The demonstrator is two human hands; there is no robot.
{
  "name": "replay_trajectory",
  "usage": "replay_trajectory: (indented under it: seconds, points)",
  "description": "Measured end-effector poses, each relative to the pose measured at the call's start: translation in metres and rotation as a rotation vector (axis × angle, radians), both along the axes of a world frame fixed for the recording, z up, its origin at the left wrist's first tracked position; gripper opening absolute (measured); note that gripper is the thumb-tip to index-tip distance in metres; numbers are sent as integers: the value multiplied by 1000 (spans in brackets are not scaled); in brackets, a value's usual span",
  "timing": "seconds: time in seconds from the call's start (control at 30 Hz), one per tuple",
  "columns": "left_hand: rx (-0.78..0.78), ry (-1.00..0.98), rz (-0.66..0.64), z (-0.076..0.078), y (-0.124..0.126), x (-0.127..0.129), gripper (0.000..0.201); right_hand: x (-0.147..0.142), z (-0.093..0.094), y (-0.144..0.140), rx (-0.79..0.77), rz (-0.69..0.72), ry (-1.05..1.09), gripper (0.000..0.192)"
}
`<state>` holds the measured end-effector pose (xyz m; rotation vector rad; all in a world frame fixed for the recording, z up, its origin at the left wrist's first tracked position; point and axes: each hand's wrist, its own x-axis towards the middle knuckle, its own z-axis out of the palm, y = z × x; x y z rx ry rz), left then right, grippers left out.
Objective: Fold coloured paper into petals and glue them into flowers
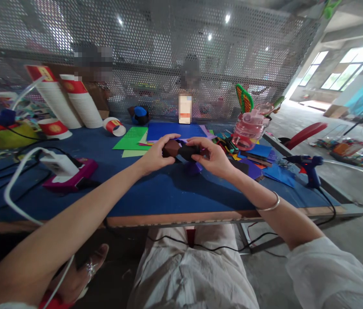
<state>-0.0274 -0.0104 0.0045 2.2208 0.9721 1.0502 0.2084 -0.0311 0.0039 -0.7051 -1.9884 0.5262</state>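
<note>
Head view, looking down, near table (155, 201)

Bare forearms, silver bangle (269, 205) (right wrist), loose white sleeve (329, 270), white trousers (184, 274)

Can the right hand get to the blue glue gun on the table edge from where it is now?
Probably yes. The glue gun stands in the open to the right of the right hand, with only flat coloured paper sheets between them. But both hands grip a dark rolled piece, so that needs releasing first.
</note>
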Motion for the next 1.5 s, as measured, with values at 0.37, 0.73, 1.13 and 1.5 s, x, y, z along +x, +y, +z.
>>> replay_trajectory:
  seconds: [0.37,0.73,1.13,1.5]
  points:
    - [106,41,-5,1,-4,2,70,-5,-13,2,53,-30,49,35]
    - [-196,-213,-87,7,-14,8,65,-5,-15,-1,111,-80,26,36]
    - [-238,-341,-41,1,-13,14,49,-8,-16,-5,134,-116,12,36]
    - [-54,-169,7,-2,-10,13,48,-8,-25,-1,105,-104,48,39]
